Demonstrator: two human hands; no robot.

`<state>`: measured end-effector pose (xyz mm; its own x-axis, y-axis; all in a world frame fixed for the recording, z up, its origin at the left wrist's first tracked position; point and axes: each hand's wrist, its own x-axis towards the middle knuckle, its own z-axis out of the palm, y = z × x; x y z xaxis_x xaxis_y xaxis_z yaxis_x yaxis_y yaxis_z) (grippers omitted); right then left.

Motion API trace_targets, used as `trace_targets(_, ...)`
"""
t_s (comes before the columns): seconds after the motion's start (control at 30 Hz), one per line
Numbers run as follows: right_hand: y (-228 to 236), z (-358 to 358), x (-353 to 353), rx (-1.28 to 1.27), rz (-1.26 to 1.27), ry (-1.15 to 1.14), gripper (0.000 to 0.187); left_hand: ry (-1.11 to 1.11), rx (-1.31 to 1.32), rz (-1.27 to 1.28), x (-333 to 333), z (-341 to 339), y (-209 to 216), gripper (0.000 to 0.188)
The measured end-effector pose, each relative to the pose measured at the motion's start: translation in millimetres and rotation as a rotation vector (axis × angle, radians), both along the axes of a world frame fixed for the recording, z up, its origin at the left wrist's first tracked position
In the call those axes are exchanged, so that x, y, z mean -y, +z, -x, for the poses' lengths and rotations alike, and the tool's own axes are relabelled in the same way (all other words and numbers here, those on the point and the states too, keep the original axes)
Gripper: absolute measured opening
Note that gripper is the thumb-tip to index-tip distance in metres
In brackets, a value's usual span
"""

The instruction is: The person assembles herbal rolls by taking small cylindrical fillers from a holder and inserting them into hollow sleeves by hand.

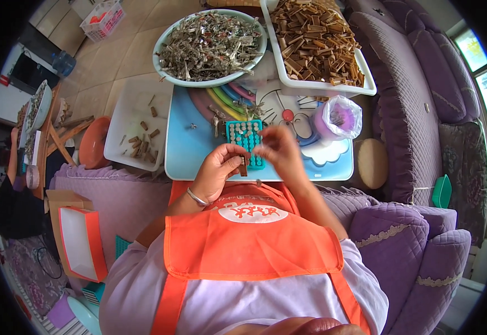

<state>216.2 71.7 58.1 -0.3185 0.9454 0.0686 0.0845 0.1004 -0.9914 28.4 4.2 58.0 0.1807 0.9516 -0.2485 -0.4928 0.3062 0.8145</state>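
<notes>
Both hands work above the teal tray (244, 139): left hand (219, 167) pinches a brown piece (243, 166), right hand's (277, 148) grip unclear.

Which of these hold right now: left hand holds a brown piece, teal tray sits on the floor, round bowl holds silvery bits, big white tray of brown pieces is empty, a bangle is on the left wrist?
1. The left hand holds a small brown piece. True.
2. The teal grid tray sits on the floor. False: it lies on the small blue table.
3. The round bowl holds silvery bits. True.
4. The big white tray is empty. False: it is piled with brown pieces.
5. A bangle is on the left wrist. True.
</notes>
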Motion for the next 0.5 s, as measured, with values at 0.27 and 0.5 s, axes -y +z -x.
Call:
trace_targets(0.27,80.2,-49.7,-179.5,0.860,-1.043,-0.550,0.015,0.034,0.079,0.060,2.0,9.3,10.5,0.017)
trace_targets(0.5,72.0,-55.4,-225.2,1.179,-1.055,-0.414,0.014,0.111,0.084,0.028,6.8,12.5,12.3,0.021)
